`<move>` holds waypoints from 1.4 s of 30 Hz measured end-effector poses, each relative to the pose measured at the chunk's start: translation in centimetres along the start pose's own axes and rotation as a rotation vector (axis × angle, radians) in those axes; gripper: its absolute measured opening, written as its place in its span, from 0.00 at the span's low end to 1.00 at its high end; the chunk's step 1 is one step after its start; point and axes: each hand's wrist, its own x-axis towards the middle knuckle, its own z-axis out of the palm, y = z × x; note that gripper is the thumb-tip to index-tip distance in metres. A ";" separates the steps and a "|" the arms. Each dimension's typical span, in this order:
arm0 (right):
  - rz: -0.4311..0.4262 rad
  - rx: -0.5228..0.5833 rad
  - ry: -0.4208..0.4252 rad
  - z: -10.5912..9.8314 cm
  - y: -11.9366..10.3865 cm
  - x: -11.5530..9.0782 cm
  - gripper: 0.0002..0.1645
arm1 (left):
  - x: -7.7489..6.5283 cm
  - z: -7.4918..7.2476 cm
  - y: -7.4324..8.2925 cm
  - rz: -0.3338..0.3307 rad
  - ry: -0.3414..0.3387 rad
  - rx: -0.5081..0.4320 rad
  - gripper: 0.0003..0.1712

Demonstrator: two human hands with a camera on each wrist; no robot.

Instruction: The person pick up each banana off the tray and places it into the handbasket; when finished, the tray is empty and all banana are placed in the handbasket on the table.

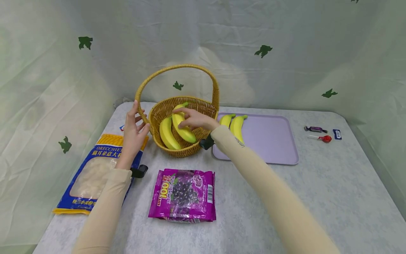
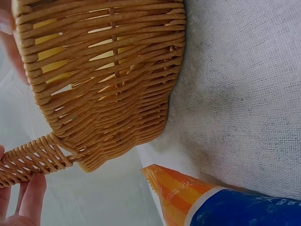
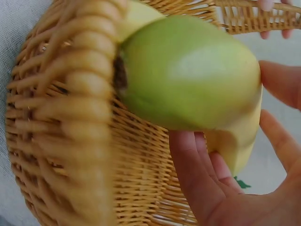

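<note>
A woven basket (image 1: 182,153) with a tall arched handle stands toward the back of the table. My left hand (image 1: 133,132) holds the handle near its left base, with fingers on both sides of the wicker in the left wrist view. Over the basket, my right hand (image 1: 198,120) grips a yellow banana (image 1: 185,133) between thumb and fingers. The right wrist view shows that banana's greenish end (image 3: 183,70) close to the basket rim. Another banana (image 1: 167,134) lies to its left inside the basket.
Right of the basket, two bananas (image 1: 237,127) lie on a lilac tray (image 1: 269,137). A purple candy bag (image 1: 182,195) lies in front, and a blue pasta bag (image 1: 92,176) under the left forearm. A lollipop (image 1: 326,139) and small wrapped sweets (image 1: 315,129) are far right.
</note>
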 end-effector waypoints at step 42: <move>-0.135 0.270 0.126 -4.0 4.1 -4.4 0.26 | 0.0 0.2 0.1 -0.015 0.005 0.006 0.41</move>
